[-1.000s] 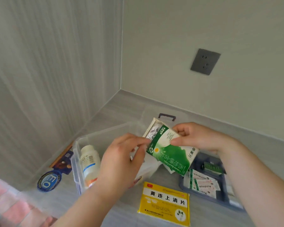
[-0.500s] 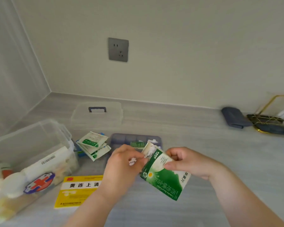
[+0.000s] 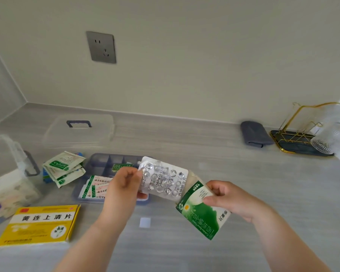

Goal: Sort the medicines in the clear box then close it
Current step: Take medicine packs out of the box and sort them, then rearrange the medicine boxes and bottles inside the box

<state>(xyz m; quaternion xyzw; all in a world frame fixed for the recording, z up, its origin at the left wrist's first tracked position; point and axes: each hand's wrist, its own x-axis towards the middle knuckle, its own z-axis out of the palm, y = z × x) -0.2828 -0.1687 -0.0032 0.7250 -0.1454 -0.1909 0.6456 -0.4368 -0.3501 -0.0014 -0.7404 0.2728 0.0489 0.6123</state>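
Note:
My left hand [image 3: 124, 185] pinches a silver blister pack [image 3: 164, 178] by its left edge, drawn almost fully out of a green and white medicine carton [image 3: 201, 211]. My right hand [image 3: 227, 197] grips that carton near its open top. The clear box [image 3: 10, 173] stands at the left edge with white items inside. Its clear lid [image 3: 80, 130] with a dark handle lies behind. A grey divided tray [image 3: 106, 163] holds plaster strips [image 3: 95, 186]. Green sachets [image 3: 64, 167] lie left of the tray. A yellow medicine box [image 3: 40, 224] lies flat at the lower left.
A folded grey cloth [image 3: 253, 134] lies at the back right, beside a gold wire rack [image 3: 306, 130] with a glass [image 3: 330, 138] on a dark tray. A grey wall socket [image 3: 101, 47] is on the wall behind.
The blister pack has been pulled out of the carton by my left hand. My view has swung right and come nearer, so the clear box now sits at the left edge.

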